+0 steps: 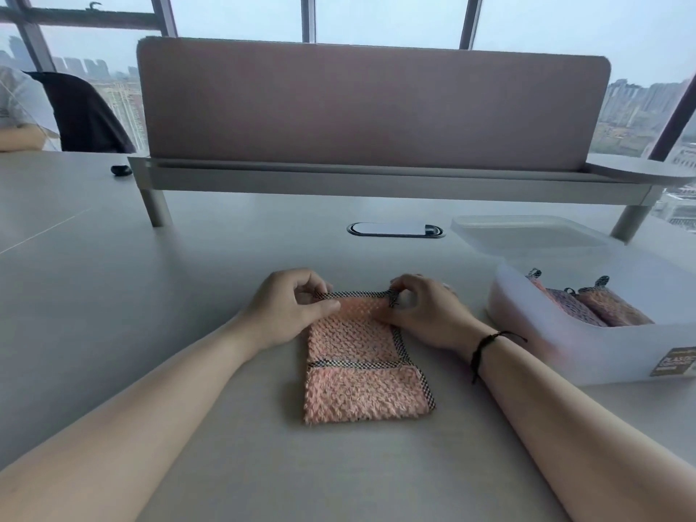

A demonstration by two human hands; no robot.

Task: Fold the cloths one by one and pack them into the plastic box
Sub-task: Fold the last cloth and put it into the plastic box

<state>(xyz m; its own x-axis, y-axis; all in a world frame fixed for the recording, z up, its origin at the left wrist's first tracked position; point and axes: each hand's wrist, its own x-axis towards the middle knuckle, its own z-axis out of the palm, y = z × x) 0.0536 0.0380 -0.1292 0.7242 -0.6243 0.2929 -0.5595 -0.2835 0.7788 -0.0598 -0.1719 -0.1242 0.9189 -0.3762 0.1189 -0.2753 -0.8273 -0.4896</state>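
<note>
Pink cloth (361,363), checkered black-and-white trim, folded narrow, flat

Forearms bare, no sleeves in view; right wrist wears a thin black cord bracelet (489,342) with loose end.

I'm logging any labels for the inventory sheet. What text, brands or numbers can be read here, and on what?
"PLAST…": large word on the brown sticker on the plastic box, cut off at the picture's edge.
The sticker's smaller lines: too blurred to read.
No other text is visible.
</note>
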